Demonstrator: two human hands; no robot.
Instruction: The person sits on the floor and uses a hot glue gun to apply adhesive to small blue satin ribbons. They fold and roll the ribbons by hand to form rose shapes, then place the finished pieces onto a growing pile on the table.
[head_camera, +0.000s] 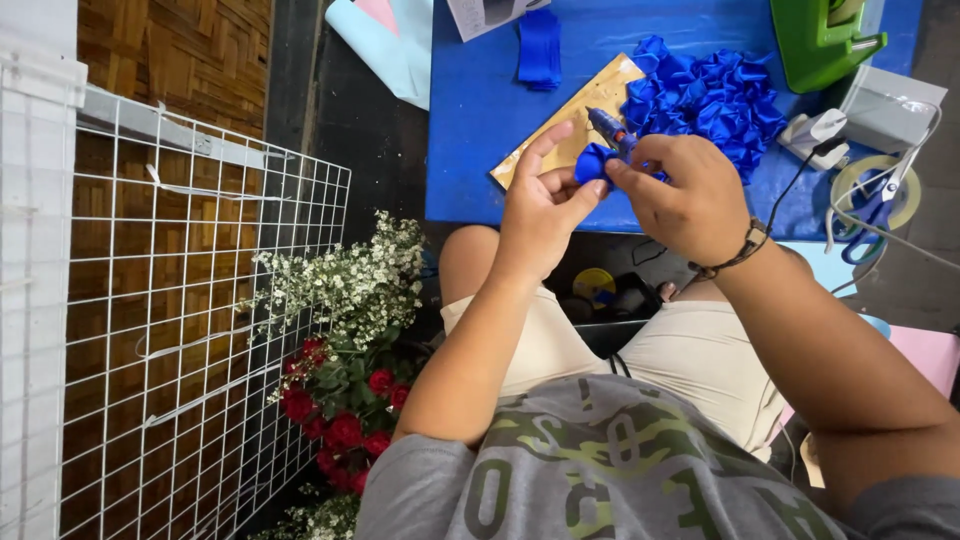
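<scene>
Between both hands, small blue ribbon piece, pinched by left hand fingertips; right hand closed around glue gun, nozzle touching ribbon.

I see my left hand and right hand pinching a small blue ribbon piece together. A glue gun sits in my right hand. A pile of blue ribbons lies near on the blue table.
</scene>
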